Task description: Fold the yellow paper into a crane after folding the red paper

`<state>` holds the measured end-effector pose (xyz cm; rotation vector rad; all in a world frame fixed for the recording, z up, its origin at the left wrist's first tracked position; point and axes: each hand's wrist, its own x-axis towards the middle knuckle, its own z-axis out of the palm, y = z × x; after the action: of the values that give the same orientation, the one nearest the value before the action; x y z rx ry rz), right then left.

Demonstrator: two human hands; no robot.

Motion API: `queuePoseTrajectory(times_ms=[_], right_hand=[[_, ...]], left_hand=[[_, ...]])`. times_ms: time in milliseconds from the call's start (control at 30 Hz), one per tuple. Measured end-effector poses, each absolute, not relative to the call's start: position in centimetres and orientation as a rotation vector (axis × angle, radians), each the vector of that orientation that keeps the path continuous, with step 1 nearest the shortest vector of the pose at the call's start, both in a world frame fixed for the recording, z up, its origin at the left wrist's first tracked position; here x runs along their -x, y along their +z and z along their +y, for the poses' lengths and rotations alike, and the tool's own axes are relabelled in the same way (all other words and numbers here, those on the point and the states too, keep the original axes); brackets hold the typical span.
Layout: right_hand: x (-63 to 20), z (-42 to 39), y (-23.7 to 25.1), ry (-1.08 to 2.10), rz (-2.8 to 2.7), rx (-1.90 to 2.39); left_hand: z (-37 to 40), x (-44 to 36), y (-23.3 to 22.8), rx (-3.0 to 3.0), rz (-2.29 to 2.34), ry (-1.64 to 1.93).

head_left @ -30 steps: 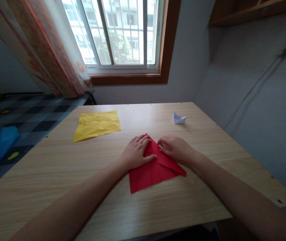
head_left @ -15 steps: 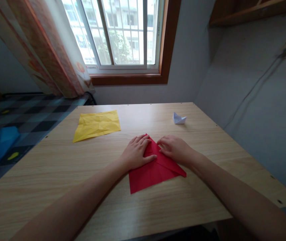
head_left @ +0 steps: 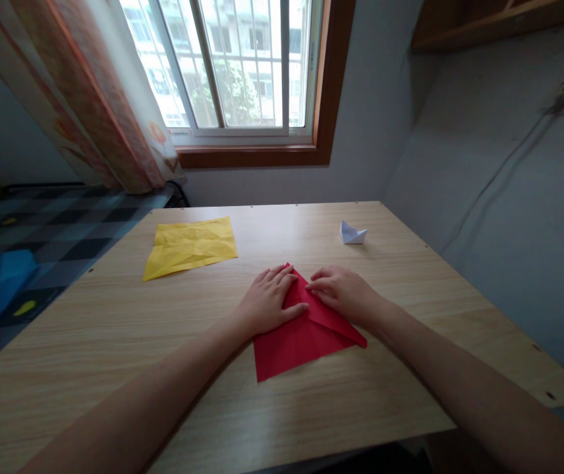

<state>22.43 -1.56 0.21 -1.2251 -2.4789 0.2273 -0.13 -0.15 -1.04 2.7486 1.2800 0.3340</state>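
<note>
Left hand (head_left: pixel 269 299) flat, fingers (head_left: pixel 275 276) spread and pressed palm-down on the red paper (head_left: pixel 306 336), gripping nothing, just holding it down; thumb stretched right across the sheet. Right hand (head_left: pixel 344 293) also on the paper, fingers (head_left: pixel 319 282) loosely curled with tips pressing the fold edge near the top point, no pinch visible. Red paper is one sheet, folded into a rough triangle, apex pointing away between the two hands, a folded flap running diagonally down to the right corner, lower left part flat and square-cornered; clean bright red, sharp creases. It lies on the table (head_left: pixel 114 329) near the middle, slightly toward the near edge. One yellow paper (head_left: pixel 190 245), crumpled and flattened, unfolded, well apart on the far left of the table. One small white folded paper boat (head_left: pixel 352 233) far right, well apart from the hands. Count: one red, one yellow, one white piece; two hands. Beyond the table a window (head_left: pixel 242 66), a curtain (head_left: pixel 89 92) at left, a checked bed (head_left: pixel 39 230) beside the table
</note>
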Motion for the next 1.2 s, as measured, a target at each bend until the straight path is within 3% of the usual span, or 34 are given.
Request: queuePoseTrajectory(times_ms=[467,867,1200], right_hand=[[-22.0,-1.9,0.0,-0.010,-2.490,1.267],[-21.6,-2.6,0.6,0.136,-2.489,1.049],[-21.7,-2.1,0.3,0.181,-2.545,1.078]], left_hand=[[0.6,1.1,-0.4,-2.850,1.350,0.426],[1.0,1.5,-0.7,-2.929,1.345,0.581],[1.1,1.4,-0.1,-2.986,1.268,0.510]])
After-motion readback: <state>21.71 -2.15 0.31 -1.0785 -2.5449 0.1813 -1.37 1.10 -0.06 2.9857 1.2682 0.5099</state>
